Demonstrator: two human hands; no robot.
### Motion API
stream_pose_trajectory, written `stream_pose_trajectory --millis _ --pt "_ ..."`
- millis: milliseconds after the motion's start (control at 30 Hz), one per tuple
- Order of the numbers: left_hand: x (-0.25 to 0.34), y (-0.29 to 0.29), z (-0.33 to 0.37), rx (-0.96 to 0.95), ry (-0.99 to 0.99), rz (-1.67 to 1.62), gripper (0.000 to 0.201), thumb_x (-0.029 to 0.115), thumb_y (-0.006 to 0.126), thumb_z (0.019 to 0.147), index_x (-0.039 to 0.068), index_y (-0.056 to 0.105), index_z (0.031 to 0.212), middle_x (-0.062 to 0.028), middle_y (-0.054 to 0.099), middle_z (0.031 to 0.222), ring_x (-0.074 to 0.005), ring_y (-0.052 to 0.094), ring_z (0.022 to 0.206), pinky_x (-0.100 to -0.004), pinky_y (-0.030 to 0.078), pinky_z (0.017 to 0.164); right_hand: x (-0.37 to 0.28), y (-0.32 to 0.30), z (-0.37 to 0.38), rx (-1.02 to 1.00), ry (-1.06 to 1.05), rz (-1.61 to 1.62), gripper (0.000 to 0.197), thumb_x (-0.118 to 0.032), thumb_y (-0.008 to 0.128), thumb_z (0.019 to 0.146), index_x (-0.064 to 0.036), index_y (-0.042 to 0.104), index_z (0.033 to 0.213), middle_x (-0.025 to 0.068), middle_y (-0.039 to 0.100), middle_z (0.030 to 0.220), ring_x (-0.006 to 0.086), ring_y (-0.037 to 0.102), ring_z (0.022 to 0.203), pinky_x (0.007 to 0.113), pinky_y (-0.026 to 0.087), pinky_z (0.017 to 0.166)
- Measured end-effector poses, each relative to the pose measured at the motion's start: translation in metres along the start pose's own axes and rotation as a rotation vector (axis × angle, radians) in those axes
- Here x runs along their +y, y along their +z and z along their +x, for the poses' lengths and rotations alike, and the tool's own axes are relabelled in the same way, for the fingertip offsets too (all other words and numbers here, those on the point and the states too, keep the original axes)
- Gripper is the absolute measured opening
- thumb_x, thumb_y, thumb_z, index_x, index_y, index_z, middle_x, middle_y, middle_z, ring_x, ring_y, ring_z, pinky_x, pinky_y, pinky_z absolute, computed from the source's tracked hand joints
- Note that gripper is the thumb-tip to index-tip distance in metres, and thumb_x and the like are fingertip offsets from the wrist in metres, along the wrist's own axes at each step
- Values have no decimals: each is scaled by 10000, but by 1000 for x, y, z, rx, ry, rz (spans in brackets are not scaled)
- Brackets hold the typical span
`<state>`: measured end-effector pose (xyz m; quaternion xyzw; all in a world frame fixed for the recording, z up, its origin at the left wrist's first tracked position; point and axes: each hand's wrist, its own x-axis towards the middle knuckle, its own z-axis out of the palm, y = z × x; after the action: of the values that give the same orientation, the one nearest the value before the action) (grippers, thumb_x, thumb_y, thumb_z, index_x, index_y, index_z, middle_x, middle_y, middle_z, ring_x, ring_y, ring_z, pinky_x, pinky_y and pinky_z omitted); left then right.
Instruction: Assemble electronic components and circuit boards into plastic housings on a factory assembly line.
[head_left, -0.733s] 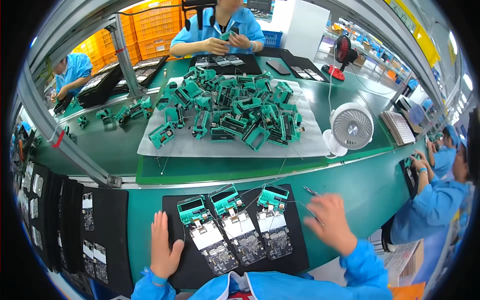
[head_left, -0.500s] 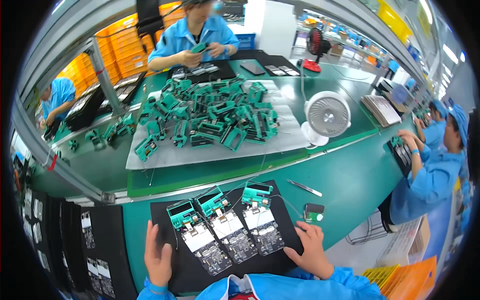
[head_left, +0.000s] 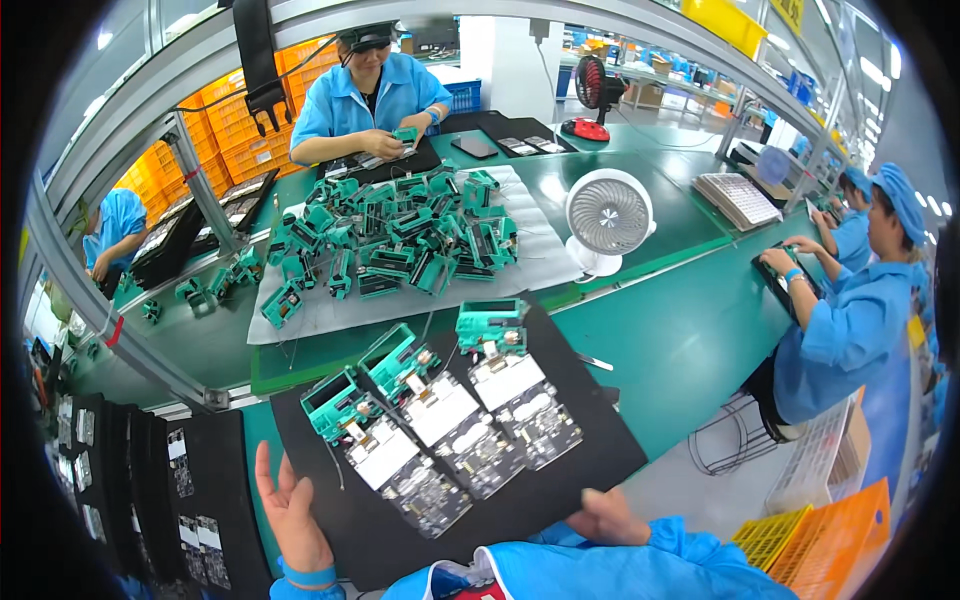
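Observation:
A black board (head_left: 592,440) is lifted at its right side and tilted over the green bench. Three circuit boards (head_left: 470,450) with white panels lie on it in a row. Each has a green plastic frame (head_left: 490,325) at its far end, joined by thin cables. My right hand (head_left: 607,517) grips the black board's front right edge, fingers curled and partly hidden. Beside the left edge, my left hand (head_left: 295,520) is open, fingers up and apart, palm near the board.
Many green frames lie heaped on a white sheet (head_left: 540,225) beyond the rail. A white fan (head_left: 608,212) stands right of it. Tweezers (head_left: 596,361) show past the board's edge. Black boards with circuit boards (head_left: 205,550) lie at left. Co-workers sit opposite and at right.
The black board has risen on its right side and turned, carrying the circuit boards. My right hand has closed on its edge. The small dark-and-green part beside it is now hidden.

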<state>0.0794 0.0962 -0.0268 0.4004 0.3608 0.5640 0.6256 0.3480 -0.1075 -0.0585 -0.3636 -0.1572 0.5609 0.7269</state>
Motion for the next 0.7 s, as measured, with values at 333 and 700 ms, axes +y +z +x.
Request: stream_pose_trajectory --millis 333,700 --pt "-30 93 -42 -379 -267 -101 557 56 562 987 79 376 1511 -174 479 1484 -252 566 1265 -365 485 1004 -62 -105 18 376 -481 234 510 -368 509 1016 -3 521 1372 159 608 1353 334 583 1243 482 435 1101" --pt "-57 33 -23 -639 -278 226 334 78 542 1035 -5 531 1358 -144 649 1254 -220 630 1152 -351 511 1008 -212 -309 32 654 -800 220 449 -340 581 1002 -52 550 1345 91 611 1356 258 591 1222 405 485 1024"
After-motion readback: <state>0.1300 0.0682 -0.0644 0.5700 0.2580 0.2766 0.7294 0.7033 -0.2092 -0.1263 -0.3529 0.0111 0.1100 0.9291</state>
